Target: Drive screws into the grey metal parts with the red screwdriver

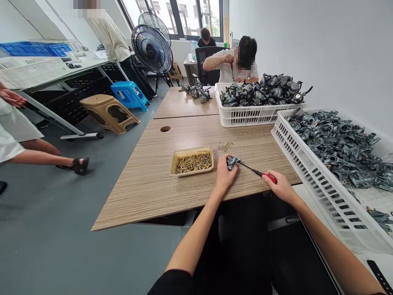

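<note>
While the outstretched left hand [225, 173] grips a metal part [232, 162], the right hand [281, 186] clasps a screwdriver [259, 173].

You have a bright scene, with daylight from the window [184, 18] at 12 o'clock, which is almost burned to white. Under the table [144, 176], at 6 o'clock, it is rather dark. Your left hand [226, 172] and right hand [281, 187] look sufficiently sharp. Wide-lens distortion stretches the basket [310, 174] at 4 o'clock. Pixel blocks hide patches at 11 and 1.
</note>
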Tool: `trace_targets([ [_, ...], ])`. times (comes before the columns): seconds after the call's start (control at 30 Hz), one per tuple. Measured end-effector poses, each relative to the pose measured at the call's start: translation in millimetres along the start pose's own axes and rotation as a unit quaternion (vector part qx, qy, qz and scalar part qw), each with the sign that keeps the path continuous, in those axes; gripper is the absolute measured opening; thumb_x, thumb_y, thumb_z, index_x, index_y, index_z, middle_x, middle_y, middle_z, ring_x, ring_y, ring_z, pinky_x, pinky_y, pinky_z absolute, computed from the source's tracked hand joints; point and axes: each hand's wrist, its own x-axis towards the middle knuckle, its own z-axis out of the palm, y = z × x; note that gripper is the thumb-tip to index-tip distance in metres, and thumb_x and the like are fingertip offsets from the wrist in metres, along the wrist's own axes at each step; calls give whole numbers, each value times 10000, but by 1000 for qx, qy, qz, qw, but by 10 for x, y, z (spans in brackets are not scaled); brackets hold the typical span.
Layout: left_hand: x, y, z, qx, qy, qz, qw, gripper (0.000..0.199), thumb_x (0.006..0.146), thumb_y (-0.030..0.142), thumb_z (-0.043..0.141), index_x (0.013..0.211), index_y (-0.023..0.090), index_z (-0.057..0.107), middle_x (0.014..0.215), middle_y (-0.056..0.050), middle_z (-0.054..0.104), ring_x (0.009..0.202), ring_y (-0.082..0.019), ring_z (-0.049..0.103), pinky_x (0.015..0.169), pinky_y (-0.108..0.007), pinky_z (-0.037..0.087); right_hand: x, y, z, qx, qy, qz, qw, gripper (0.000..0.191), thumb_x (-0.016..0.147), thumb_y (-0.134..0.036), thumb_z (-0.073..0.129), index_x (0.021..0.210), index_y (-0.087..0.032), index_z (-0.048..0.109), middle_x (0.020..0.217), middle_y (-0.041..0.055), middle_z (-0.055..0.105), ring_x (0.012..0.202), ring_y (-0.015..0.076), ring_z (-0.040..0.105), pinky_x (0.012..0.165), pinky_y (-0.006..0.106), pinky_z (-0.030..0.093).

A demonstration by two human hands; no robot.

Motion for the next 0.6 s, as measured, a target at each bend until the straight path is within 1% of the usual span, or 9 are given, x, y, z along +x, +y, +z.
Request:
trace_targets([
  [0.33, 0, -1, -5, -12, 2, -5, 1000, 366, 817, 107, 635, 1148, 236, 549, 1081, -64, 624, 1044, -233, 606, 972, -382, 505, 5, 28, 12, -2, -2, 0, 1000, 371, 1005, -550, 511, 816, -238, 577, 676, -31, 509, 662, 168, 478, 651, 306, 369],
  [0.6, -1, -5, -2, -9, 4, -9, 1000, 346, 817, 108, 639, 1125, 240, 552, 1082, -62, 630, 1053, -233, 612, 982, -385, 505, 11, 45, 27, -7, -8, -12, 1000, 373, 1010, -542, 497, 813, -236, 581, 688, -21, 553, 660, 168, 496, 656, 305, 386],
])
